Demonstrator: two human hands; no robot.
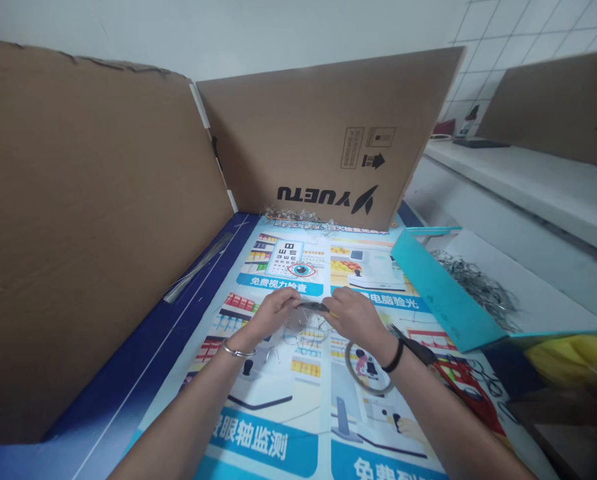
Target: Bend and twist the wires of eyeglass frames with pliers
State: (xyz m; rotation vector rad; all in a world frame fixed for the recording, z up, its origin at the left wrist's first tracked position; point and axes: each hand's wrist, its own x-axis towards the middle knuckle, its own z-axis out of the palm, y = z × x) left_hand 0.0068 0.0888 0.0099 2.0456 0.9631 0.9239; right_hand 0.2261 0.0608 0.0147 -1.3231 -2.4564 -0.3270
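Observation:
My left hand (273,311) and my right hand (353,315) meet above the printed poster (278,413) on the table. Both pinch a pair of eyeglasses (308,319) with clear lenses; a dark temple runs between the fingertips. The fingers of each hand are closed on the frame. A silver bangle circles my left wrist and a black band my right wrist. A roll of clear tape (366,370) lies on the poster just under my right wrist.
Cardboard sheets stand at the left (88,227) and at the back (323,133). A teal box lid (438,293) with a heap of wire frames (478,283) sits at the right. Small clear pieces (293,215) lie along the back cardboard. Scissors (428,353) rest by my right forearm.

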